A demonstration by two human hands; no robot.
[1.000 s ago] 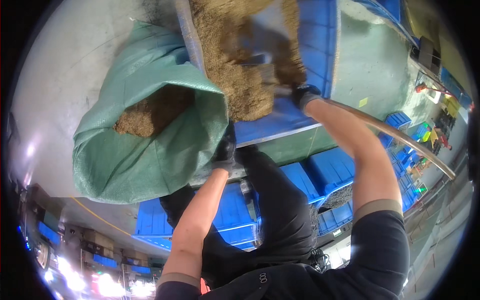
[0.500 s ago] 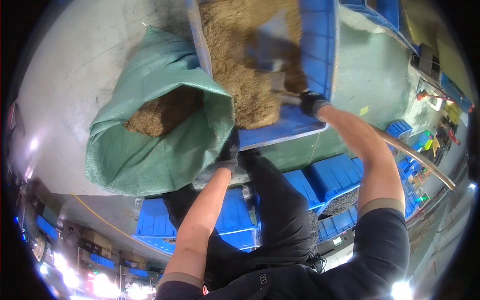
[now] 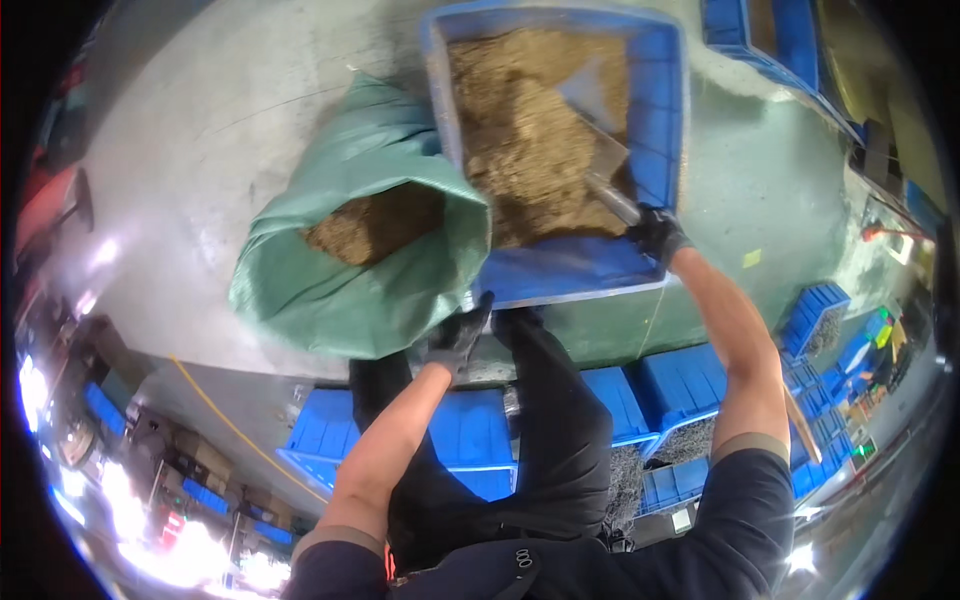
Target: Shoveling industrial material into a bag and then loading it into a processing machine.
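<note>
Shovel handle now closer to right sleeve

Grey-green concrete floor carries a small yellow square patch on the right and a thin painted yellow line lower left. Blue rectangular plastic crates stand across the lower middle. A blue open-topped plastic bin sits upper right. Far left, a blurred red object; below it, glaring white lights.
</note>
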